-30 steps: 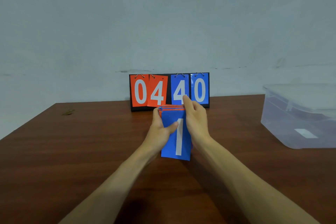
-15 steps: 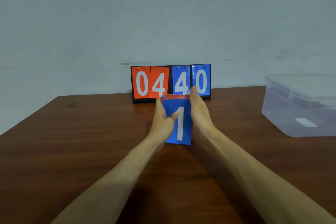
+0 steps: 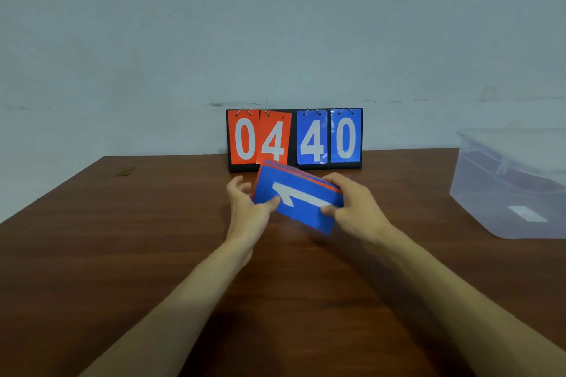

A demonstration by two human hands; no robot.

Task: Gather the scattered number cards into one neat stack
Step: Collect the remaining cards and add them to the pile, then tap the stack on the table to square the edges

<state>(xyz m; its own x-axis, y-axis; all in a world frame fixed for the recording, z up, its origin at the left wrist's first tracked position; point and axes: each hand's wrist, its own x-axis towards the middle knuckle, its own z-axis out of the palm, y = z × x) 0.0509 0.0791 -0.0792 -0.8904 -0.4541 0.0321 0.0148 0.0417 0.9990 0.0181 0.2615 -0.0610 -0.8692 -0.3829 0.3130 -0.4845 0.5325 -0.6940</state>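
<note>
A stack of number cards [image 3: 298,197], topped by a blue card with a white 1, is held above the brown table [image 3: 122,254]. The stack lies turned sideways, its long side running left to right and tilted. My left hand [image 3: 246,211] holds its left end with the thumb on the top card. My right hand [image 3: 356,208] grips its right end, thumb on top and fingers curled round the far edge. Red card edges show along the far side of the stack.
A black flip scoreboard [image 3: 294,138] showing red 0 4 and blue 4 0 stands at the table's back edge against the wall. A clear plastic lidded box [image 3: 514,184] sits at the right. A small dark mark [image 3: 125,171] lies at the far left.
The stack stood upright on its short edge between both hands; now it has been turned sideways, with my right hand shifted to the right end.
</note>
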